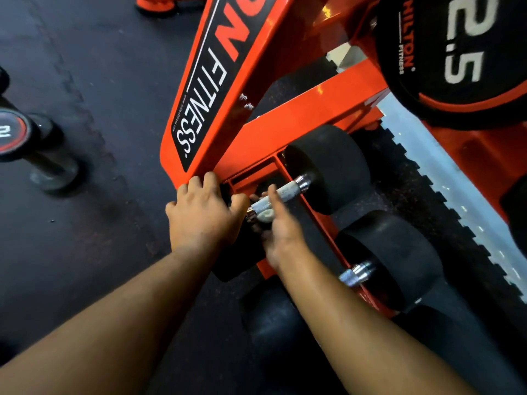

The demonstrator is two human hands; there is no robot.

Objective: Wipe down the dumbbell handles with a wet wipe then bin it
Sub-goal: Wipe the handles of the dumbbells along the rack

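Down on the orange steel rack [299,121], the left hand [202,215] grips the heavy black rubber dumbbell's near head while the right hand [281,232] pinches a limp, slippery white wet wipe [266,215] against its knurled chrome handle [281,195], best wrapped mid-bar.

Knurled chrome handle [281,195] — matt rubber heads [328,166]; glossy orange-painted rack [299,121]

Dumbbell [296,189] on rack [285,124] btm tier; 2nd dumbbell [379,260] just right.
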